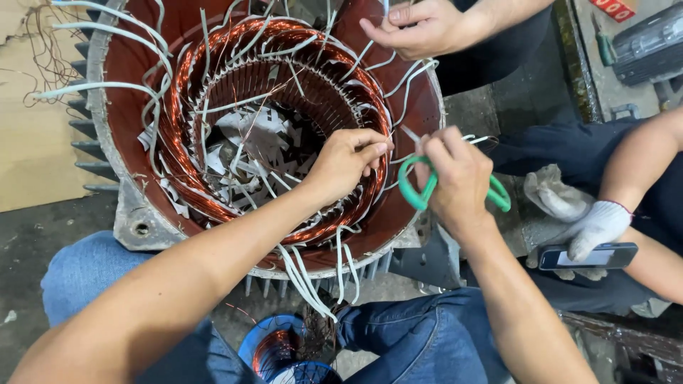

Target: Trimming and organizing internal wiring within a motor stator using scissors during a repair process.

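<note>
A stained concrete floor (28, 242) lies below. Nearest, at 6 o'clock, sits a blue spool (274, 352) of copper wire. Above it the round motor stator (128, 107) opens upward, with glossy copper windings (185, 142) and white sleeving. The left hand (346, 162) pinches the winding's 3 o'clock edge. The right hand (457, 178) is clamped on green-handled scissors (418, 186), blades pointing to 11 o'clock. Farther, at 12 o'clock, another person's hand (420, 28) grips wires.

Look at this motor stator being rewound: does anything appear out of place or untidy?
Yes. Cut white paper scraps lie heaped loose inside the stator bore, and white sleeved leads splay unevenly over its rim. The copper winding looks intact. The right hand holds green-handled scissors; the left hand pinches at the coil.
</note>
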